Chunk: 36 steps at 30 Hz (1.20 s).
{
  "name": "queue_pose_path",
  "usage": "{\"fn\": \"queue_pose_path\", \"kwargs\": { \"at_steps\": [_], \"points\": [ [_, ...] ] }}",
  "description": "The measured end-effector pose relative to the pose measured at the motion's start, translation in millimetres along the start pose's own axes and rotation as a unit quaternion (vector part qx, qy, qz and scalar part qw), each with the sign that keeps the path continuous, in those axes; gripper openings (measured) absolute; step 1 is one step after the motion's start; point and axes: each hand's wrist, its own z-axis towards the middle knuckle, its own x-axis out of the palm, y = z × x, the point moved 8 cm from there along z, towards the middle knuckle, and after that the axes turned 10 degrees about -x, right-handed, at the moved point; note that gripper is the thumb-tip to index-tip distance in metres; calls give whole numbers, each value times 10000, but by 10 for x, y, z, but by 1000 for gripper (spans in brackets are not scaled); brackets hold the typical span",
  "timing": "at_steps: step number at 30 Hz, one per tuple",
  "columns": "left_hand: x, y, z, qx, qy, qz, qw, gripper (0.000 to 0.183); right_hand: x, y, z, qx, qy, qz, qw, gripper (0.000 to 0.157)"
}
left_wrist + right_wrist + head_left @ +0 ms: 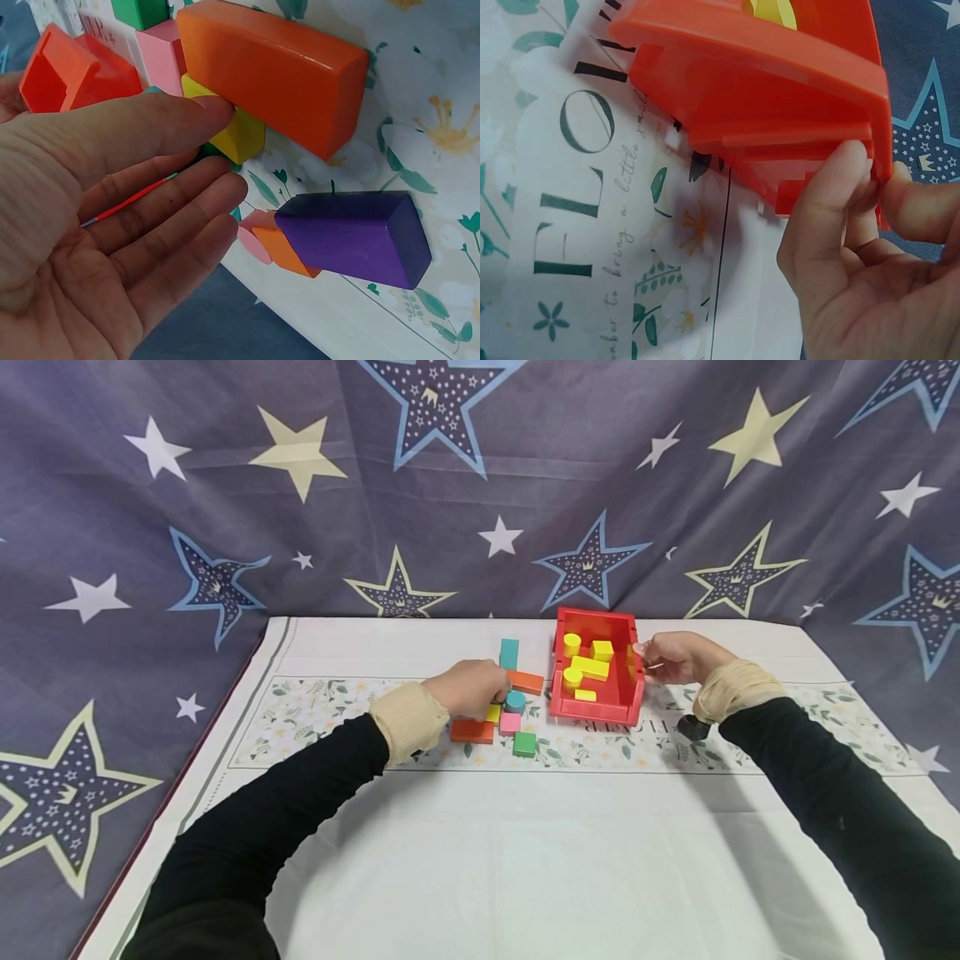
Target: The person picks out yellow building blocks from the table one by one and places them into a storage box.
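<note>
My left hand [472,687] is over the group of blocks, thumb and fingertips on either side of a yellow block [244,139] in the left wrist view. Right against that block lies a long orange block [270,67], with a pink block [510,722] and a blue cylinder [515,702] close by. With thumb and fingers, my right hand [678,657] pinches the right rim of a red bin [592,710]. Inside the bin are several yellow pieces, among them cylinders [572,678] and a long block [590,668].
A green block [524,744] sits nearest me, while a teal block [508,653] and another orange block [527,682] lie farther back. The left wrist view also shows a purple block [352,236]. A star-patterned curtain [450,527] hangs behind the white table [480,860].
</note>
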Motion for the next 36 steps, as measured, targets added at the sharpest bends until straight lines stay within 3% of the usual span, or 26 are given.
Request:
{"fn": "queue_pose_path", "kwargs": {
  "at_steps": [13,36],
  "points": [
    [-1,5,-3,23,-43,-120,9999,38,-7,-6,-6,-42,-19,17,10000,13],
    [62,58,62,-56,-53,-157,9998,40,2,-10,-3,5,-4,10,10000,9]
  ]
}}
